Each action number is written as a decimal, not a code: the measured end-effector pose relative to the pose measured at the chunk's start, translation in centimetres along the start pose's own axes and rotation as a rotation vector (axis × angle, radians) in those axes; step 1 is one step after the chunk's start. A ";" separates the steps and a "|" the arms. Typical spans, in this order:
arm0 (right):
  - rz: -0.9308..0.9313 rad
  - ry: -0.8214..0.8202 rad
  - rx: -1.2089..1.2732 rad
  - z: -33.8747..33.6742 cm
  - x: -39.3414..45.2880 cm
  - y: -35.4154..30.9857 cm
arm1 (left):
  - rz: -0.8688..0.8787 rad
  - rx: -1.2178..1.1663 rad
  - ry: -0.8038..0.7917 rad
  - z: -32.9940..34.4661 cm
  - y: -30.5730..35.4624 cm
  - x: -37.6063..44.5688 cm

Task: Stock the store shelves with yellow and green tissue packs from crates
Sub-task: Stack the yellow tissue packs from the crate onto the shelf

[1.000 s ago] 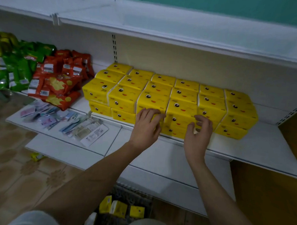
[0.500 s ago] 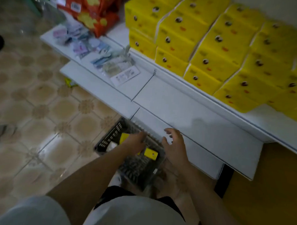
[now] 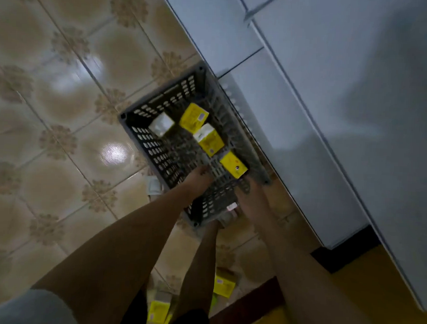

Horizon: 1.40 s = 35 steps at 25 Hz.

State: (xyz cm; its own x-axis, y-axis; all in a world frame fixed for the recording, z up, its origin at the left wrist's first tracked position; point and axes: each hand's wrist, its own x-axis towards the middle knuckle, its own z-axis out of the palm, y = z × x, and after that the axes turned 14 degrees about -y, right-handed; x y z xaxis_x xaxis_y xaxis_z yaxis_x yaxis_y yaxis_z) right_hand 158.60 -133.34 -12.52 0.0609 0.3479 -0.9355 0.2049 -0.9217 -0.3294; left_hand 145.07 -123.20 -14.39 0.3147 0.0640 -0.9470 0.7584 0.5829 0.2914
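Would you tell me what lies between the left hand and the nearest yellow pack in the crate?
Only bare crate floor, in the head view, between left hand and pack.

No text, brand or number can be read anywhere; the frame is dim and blurred. The yellow tissue pack (image 3: 194,117) at the far end of the grey crate (image 3: 159,144) carries a small pale sticker with an illegible mark; the pack (image 3: 234,164) nearest the hands shows a dark round dot and a red spot, not lettering; the pack on the floor (image 3: 223,285), near the legs, bears a small unreadable label.
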 end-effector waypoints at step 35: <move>-0.075 -0.020 -0.285 5.5 30.4 8.5 | -0.063 -0.952 -0.162 3.0 -11.7 27.6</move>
State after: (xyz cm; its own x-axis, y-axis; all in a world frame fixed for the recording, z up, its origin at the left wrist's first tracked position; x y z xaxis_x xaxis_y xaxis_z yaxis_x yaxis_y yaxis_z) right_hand 156.82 -131.55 -44.48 0.0167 0.4074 -0.9131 0.4744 -0.8071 -0.3514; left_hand 146.59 -130.70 -43.50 0.4186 -0.0609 -0.9061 0.0193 0.9981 -0.0581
